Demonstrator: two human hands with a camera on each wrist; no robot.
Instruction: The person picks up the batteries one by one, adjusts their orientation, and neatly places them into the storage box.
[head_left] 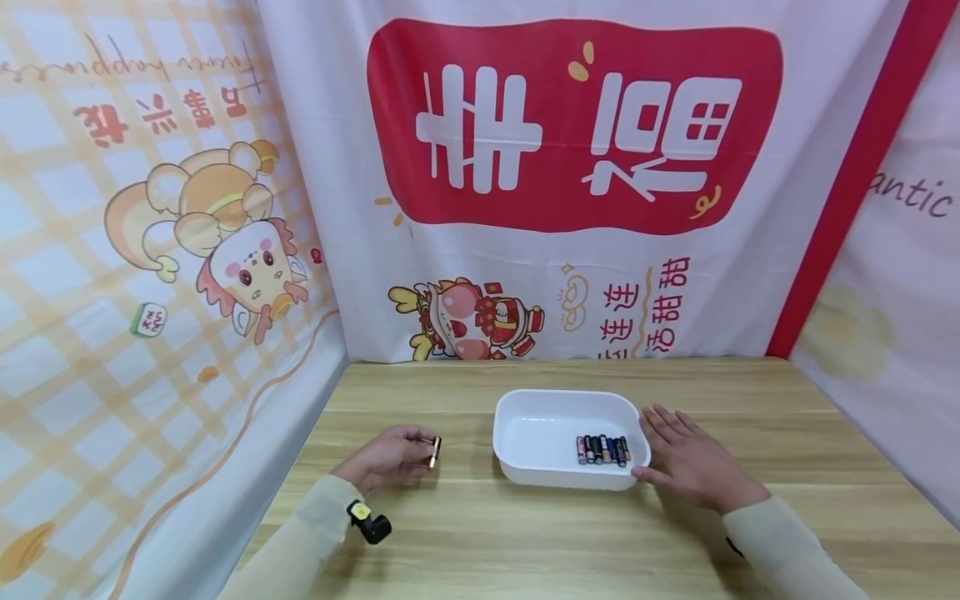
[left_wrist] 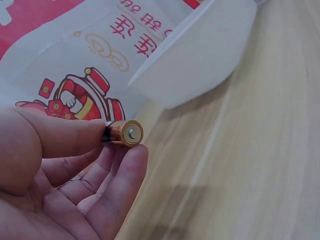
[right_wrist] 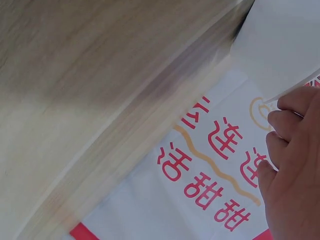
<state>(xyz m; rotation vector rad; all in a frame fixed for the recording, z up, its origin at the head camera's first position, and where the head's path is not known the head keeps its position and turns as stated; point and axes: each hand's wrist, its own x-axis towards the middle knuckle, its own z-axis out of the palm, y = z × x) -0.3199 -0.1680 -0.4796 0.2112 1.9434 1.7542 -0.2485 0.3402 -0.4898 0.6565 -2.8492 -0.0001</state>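
Between thumb and fingers, my left hand [head_left: 393, 457] pinches a battery [head_left: 435, 452] to the left of the white plastic basin. In the left wrist view the battery [left_wrist: 125, 133] has a copper-coloured end with a silver tip facing the camera, and a dark band by the thumb. The white basin [head_left: 525, 477] stands on the table, with several batteries [head_left: 602, 450] lying side by side in its right part. My right hand [head_left: 693, 462] lies along the basin's right end, fingers extended, thumb at the front right corner of the rim. The right wrist view shows this hand [right_wrist: 297, 145] beside the basin wall [right_wrist: 285, 45].
The wooden table [head_left: 465, 542] carries the basin. A printed cloth [head_left: 465, 250] hangs behind the table's back edge, and another patterned cloth [head_left: 180, 358] borders its left side. A black wrist camera [head_left: 371, 525] is strapped on the left sleeve.
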